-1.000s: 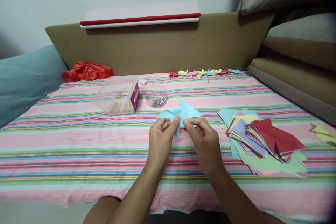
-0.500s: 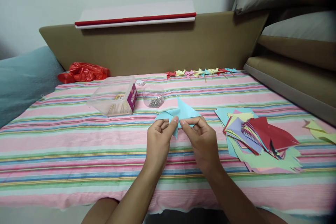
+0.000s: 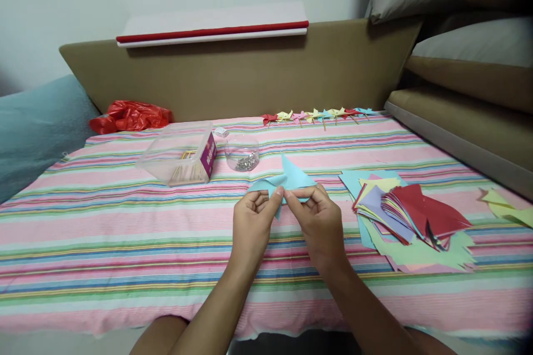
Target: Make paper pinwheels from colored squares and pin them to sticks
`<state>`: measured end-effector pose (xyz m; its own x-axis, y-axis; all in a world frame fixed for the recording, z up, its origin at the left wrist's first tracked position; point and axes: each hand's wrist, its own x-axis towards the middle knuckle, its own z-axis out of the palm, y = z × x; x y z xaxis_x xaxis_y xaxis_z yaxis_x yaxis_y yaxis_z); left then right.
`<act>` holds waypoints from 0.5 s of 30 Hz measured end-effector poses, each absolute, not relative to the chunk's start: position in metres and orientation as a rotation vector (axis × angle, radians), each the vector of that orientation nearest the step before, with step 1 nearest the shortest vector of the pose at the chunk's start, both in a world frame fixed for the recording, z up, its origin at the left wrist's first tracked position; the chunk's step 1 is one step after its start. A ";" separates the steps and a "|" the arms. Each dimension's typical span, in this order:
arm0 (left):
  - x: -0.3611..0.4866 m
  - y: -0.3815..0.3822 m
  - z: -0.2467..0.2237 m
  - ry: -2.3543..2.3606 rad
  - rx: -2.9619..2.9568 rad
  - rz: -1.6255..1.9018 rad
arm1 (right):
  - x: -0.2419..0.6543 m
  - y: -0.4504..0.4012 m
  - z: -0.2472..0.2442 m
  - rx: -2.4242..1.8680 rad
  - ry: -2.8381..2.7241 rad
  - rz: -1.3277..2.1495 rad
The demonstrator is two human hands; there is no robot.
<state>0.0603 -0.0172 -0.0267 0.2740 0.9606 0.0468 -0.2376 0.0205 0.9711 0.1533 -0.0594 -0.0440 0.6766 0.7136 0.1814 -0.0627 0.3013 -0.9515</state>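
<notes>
A light blue paper pinwheel (image 3: 293, 175) is held up in front of me, its folded points sticking out at the top and sides. My left hand (image 3: 257, 221) pinches it near the centre, thumb on top. From the other side my right hand (image 3: 318, 216) grips the same pinwheel, its thumb and index tips close to the left thumb. The fingers behind the paper are partly hidden. Beyond the hands, a clear round tub (image 3: 242, 154) holds small silvery metal pieces.
A clear plastic box (image 3: 175, 150) with thin wooden sticks lies left of the tub. Several finished pinwheels (image 3: 316, 115) line the back edge. Coloured paper (image 3: 428, 211) is piled at right, a yellow paper piece (image 3: 506, 205) beyond it. A red plastic bag (image 3: 133, 115) lies back left.
The hands stay nearly still, both pinching the blue pinwheel at its centre. The whole view has shifted very slightly.
</notes>
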 end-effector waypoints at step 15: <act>0.037 0.002 -0.015 0.822 1.590 0.936 | 0.192 -0.070 -0.031 -1.083 -0.902 0.978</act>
